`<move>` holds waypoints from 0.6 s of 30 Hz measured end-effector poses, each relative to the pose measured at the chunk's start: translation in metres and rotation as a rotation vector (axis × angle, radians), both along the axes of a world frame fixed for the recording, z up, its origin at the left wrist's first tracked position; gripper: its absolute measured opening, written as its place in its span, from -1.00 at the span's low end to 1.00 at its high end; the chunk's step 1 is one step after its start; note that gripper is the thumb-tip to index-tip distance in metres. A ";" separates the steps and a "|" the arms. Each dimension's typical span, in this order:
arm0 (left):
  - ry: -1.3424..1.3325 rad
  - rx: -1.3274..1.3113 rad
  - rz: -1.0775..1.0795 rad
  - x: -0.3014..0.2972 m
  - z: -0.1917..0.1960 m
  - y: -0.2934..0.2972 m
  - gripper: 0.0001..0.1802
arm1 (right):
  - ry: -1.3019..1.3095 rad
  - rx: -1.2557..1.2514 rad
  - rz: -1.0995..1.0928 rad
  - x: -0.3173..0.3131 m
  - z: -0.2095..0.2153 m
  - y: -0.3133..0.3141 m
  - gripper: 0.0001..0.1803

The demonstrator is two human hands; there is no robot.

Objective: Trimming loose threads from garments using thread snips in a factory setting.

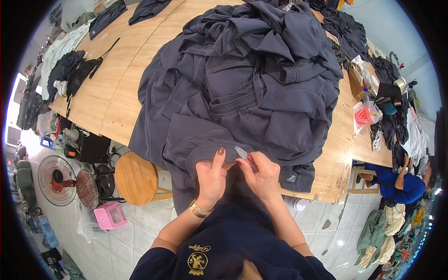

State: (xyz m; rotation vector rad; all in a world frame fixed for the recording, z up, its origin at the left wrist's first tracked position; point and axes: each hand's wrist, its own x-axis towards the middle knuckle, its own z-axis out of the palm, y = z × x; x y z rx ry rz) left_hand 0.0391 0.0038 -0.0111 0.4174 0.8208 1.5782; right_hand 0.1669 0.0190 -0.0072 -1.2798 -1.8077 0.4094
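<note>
One big pile of grey garments (252, 79) on the bench (116, 88). Left hand (211, 179) pinches a ribbed cuff (205, 151) at the pile's near edge; right hand (262, 175) grips one small snipper (242, 153) there.

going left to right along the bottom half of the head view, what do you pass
standing fan → pink plastic stool → round wooden stool → left hand pinching the dark grey garment's cuff → right hand with small snips → person in blue seated at the table's far right
</note>
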 end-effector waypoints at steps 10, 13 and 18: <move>-0.141 -0.079 -0.071 -0.005 0.013 0.003 -0.74 | 0.451 -0.242 -0.008 0.001 -0.003 0.000 -0.66; -0.144 -0.094 -0.099 -0.006 0.015 0.000 -0.74 | 0.306 -0.210 0.037 -0.007 -0.001 0.003 -0.45; 0.263 0.033 -0.164 -0.012 0.010 -0.006 -0.71 | 0.351 -0.196 -0.017 -0.007 -0.007 0.014 -0.75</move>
